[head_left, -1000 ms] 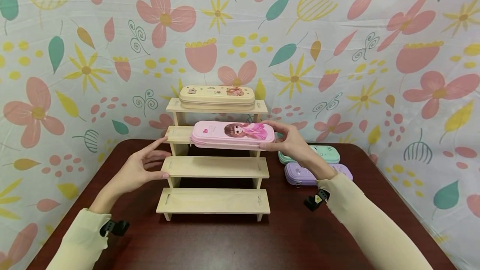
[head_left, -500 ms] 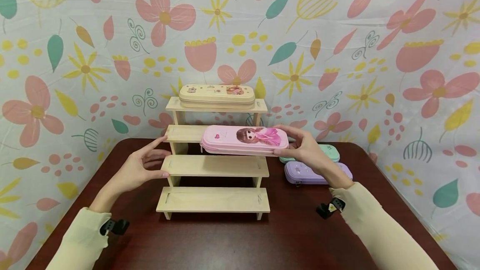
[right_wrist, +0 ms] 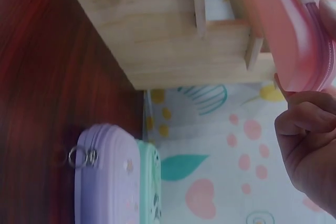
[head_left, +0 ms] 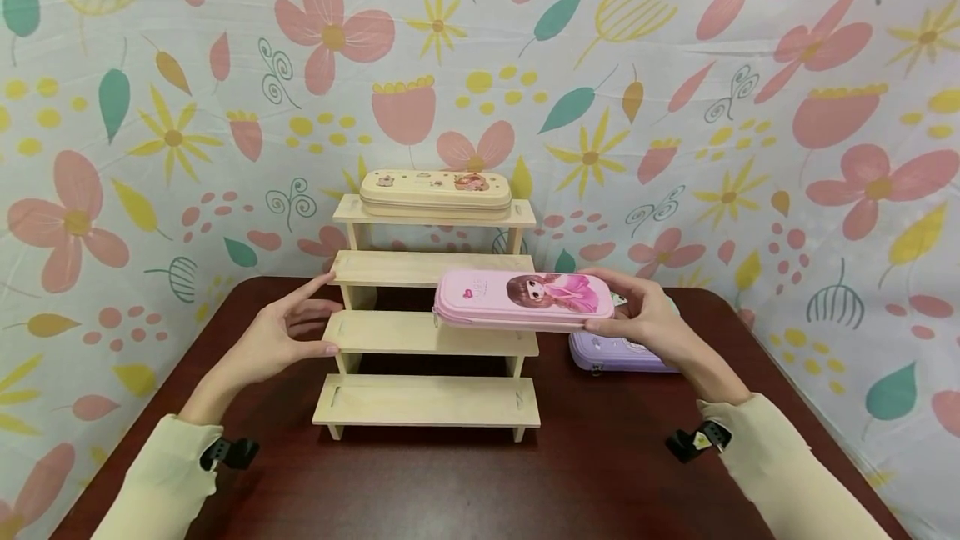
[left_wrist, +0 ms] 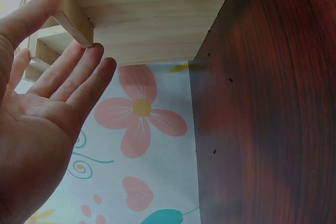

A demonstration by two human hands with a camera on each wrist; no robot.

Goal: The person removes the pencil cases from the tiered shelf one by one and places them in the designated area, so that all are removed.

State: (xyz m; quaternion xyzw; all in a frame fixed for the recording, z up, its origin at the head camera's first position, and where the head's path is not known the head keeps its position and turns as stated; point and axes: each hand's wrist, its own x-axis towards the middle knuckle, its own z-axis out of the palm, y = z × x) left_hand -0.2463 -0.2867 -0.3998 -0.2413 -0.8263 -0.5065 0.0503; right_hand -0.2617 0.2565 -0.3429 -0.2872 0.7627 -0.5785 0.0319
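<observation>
My right hand [head_left: 648, 319] grips the right end of a pink zippered pencil case [head_left: 487, 298], thumb along its near side. A doll-like girl in pink is printed on the lid. The case hangs in the air before the right part of a four-tier wooden display stand [head_left: 420, 402], overlapping its middle shelves in the head view. On the stand's left side, my left hand [head_left: 273, 340] touches the shelf ends with spread fingers and thumb; the left wrist view shows its fingertips [left_wrist: 94, 51] at a shelf corner. A cream pencil case [head_left: 435, 198] lies on the top shelf.
Right of the stand, a purple pencil case [head_left: 615, 354] lies on the dark red-brown table [head_left: 450, 482]. Behind it is a mint green case [right_wrist: 149, 182], mostly hidden by my right hand in the head view. A flower-patterned cloth [head_left: 637, 65] hangs behind the table.
My right hand has drawn the pink pencil case from the second-highest shelf toward the right and nearer to me, exposing that shelf. My left hand has stayed at the stand.
</observation>
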